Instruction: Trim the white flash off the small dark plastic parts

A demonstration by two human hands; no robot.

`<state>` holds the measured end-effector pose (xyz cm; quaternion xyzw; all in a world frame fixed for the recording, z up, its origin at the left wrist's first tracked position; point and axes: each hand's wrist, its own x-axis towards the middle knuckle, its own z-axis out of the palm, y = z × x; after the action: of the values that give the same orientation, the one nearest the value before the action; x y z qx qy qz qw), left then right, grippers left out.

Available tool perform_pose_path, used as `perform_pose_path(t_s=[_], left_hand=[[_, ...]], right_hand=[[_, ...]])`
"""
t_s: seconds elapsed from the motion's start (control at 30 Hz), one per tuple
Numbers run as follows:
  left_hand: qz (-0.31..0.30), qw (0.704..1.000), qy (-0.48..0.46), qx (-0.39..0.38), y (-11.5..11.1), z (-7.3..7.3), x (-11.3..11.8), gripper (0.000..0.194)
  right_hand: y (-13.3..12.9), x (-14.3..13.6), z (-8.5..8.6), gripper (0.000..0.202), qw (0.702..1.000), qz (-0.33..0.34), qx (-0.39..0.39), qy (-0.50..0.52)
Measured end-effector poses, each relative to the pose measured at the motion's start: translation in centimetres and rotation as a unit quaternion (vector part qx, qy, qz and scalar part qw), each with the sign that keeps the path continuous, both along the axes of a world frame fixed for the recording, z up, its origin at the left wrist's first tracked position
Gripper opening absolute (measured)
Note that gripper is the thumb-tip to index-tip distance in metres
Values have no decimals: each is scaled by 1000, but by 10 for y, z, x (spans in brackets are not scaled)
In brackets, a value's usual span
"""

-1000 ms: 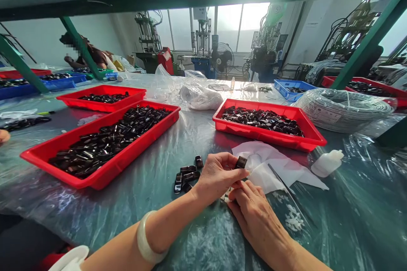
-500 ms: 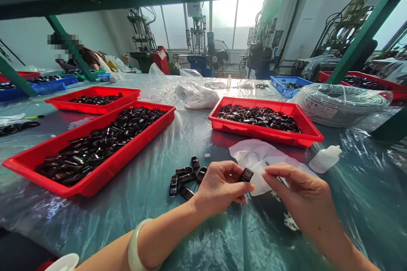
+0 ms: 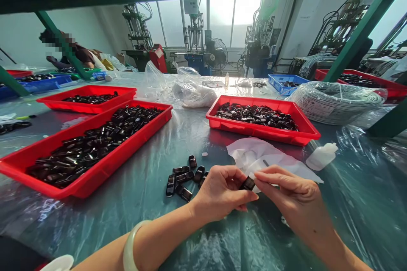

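My left hand [image 3: 222, 192] is closed around a small glossy black plastic part [image 3: 248, 183], gripping it between thumb and fingers. At the part's right end, my right hand [image 3: 286, 190] is pinched with its fingertips against it. A pale bit shows at those fingertips, too small to identify. Several similar black plastic pieces [image 3: 183, 192] lie loose on the table to the left of my left hand. Behind both hands a white sheet [image 3: 237, 149] is spread out, partly hidden by them. One small white piece [image 3: 204, 154] rests near the loose black pieces.
Red trays of black parts stand at left [image 3: 140, 135], far left [image 3: 92, 109] and ahead [image 3: 254, 132]. A white squeeze bottle [image 3: 321, 156] lies at right, before a wrapped cable coil [image 3: 337, 103]. Green posts [image 3: 356, 38] frame the bench; another person [image 3: 82, 56] sits far left.
My right hand has moved left, bringing its pinched fingertips up to the black part, which was apart from them before. The view has shifted slightly.
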<state>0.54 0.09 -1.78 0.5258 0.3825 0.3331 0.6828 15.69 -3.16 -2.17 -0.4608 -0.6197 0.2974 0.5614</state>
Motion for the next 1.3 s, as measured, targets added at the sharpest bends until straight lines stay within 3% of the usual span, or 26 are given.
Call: perform_pose_path(t_s=[0.53, 1.0, 1.3], left_hand=[[-14, 999, 47, 12, 2, -4, -4, 18], [-51, 997, 46, 19, 2, -3, -7, 20], [-64, 997, 52, 0, 2, -2, -7, 23]], right_hand=[[3, 7, 1, 19, 996, 61, -12, -57], [3, 12, 3, 12, 986, 134, -82, -51], [0, 12, 9, 14, 982, 136, -85, -101]])
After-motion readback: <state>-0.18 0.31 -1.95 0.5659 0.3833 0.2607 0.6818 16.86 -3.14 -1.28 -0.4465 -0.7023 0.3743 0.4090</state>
